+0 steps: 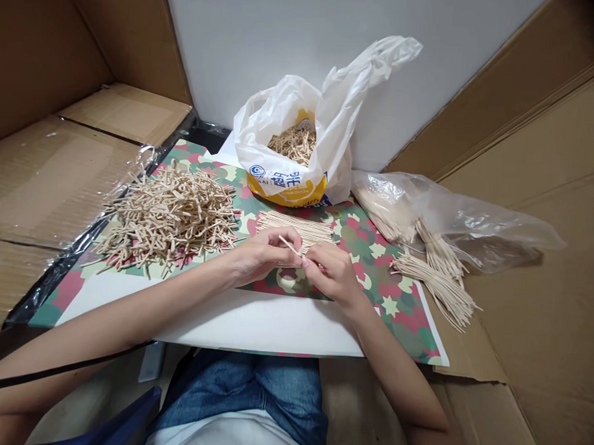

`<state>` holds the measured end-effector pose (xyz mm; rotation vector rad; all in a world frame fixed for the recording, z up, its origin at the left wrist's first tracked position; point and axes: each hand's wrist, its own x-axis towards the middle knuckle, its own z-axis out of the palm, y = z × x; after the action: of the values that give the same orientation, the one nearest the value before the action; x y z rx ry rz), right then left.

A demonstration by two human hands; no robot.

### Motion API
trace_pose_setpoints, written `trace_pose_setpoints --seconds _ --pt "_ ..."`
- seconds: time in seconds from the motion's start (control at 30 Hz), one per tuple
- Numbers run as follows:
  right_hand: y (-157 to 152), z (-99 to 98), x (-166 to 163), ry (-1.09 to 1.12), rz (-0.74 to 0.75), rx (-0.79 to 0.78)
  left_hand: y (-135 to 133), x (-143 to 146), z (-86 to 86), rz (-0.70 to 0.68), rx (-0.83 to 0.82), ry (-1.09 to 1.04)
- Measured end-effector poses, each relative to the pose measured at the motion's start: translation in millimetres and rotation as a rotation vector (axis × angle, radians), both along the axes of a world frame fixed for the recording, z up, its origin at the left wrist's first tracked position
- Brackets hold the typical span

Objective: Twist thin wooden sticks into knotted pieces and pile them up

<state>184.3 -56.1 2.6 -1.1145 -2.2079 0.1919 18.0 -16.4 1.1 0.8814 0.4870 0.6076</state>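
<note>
My left hand [271, 253] and my right hand [332, 270] meet above the middle of the table. Both are closed, fingertips almost touching, on a thin pale stick [291, 245] that slants up to the left. Part of the stick is hidden by the fingers. Just behind the hands lies a row of straight pale sticks [297, 226], side by side. To the left is a large heap of short bent or knotted pale pieces [171, 208]. Some bundles of straight sticks [436, 286] rest at the right, tied round the middle.
A white plastic bag [337, 113] holding more pieces stands open at the back against the wall. A clear plastic bag [492, 226] lies at the right over more sticks. Cardboard [69, 175] borders both sides. Camouflage-patterned paper [401, 317] covers the table.
</note>
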Motion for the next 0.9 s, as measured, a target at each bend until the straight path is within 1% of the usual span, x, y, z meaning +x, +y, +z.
trace_pose_setpoints --seconds 0.1,0.2,0.27,0.37,0.47,0.57,0.63,0.7,0.83,0.9 --pt "0 0.7 2 0.038 0.035 -0.082 5 -7 4.8 -0.064 0.165 0.043" --pt "0 1.7 2 0.046 0.099 -0.151 13 -15 12.1 -0.086 0.4 0.129" --pt "0 2.6 1 0.043 0.115 -0.184 17 -18 15.7 -0.095 0.551 0.218" --pt "-1 4.2 1 0.039 0.111 -0.26 18 -19 15.6 -0.11 0.685 0.295" --pt "-1 6.0 2 0.064 0.118 -0.365 17 -17 10.8 -0.069 0.706 0.276" --pt "-1 7.7 2 0.113 0.116 -0.496 15 -16 6.4 -0.014 0.655 0.242" --pt "-1 8.4 2 0.124 0.114 -0.557 15 -16 5.2 -0.006 0.62 0.207" --pt "-1 8.2 1 0.122 0.119 -0.557 14 -16 5.4 -0.021 0.604 0.179" --pt "-1 5.4 -1 0.141 0.142 -0.454 12 -14 6.7 -0.019 0.627 0.209" --pt "-1 3.8 -2 0.158 0.146 -0.405 12 -13 5.8 -0.013 0.568 0.206"
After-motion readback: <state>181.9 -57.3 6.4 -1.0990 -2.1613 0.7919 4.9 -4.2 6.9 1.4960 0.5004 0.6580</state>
